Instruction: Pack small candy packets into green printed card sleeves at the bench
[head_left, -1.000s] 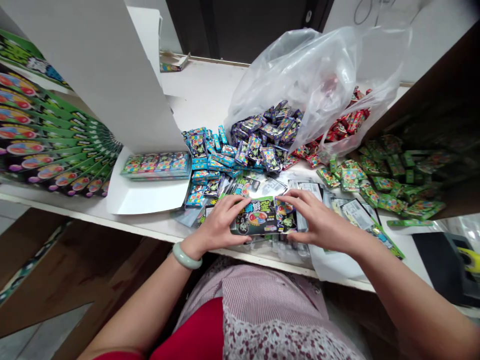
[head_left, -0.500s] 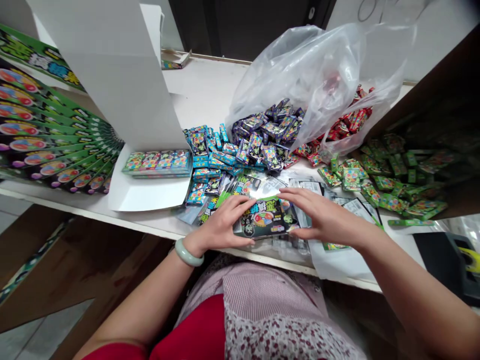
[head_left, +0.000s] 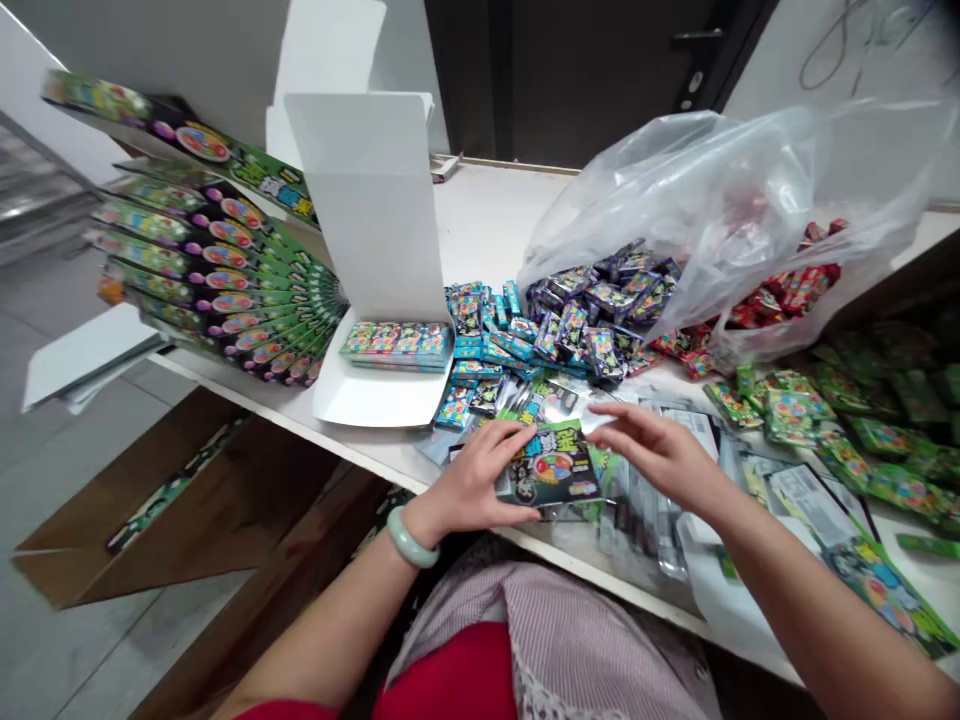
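Note:
My left hand (head_left: 487, 475) is closed on the left side of a black and green printed packet (head_left: 555, 465), thumb at its near edge and fingers on top. The packet lies low over the table's front edge; whether it is one or a stack I cannot tell. Just off its right end is my right hand (head_left: 652, 450), fingers apart and holding nothing. More flat printed packets in clear wrapping (head_left: 637, 510) lie beneath and to the right. To the left, an open white box (head_left: 375, 400) holds a row of small colourful candy boxes (head_left: 397, 345).
Blue candy boxes (head_left: 510, 345) and purple ones (head_left: 600, 310) are heaped behind my hands. A clear plastic bag (head_left: 720, 200) covers red ones (head_left: 787, 295); green ones (head_left: 862, 420) lie right. Fanned printed cartons (head_left: 247, 280) stand left, above a brown cardboard box (head_left: 187, 520) on the floor.
My right hand has come off the packet's right end, while my left hand keeps hold of it. The camera view has turned left, showing more floor and cartons.

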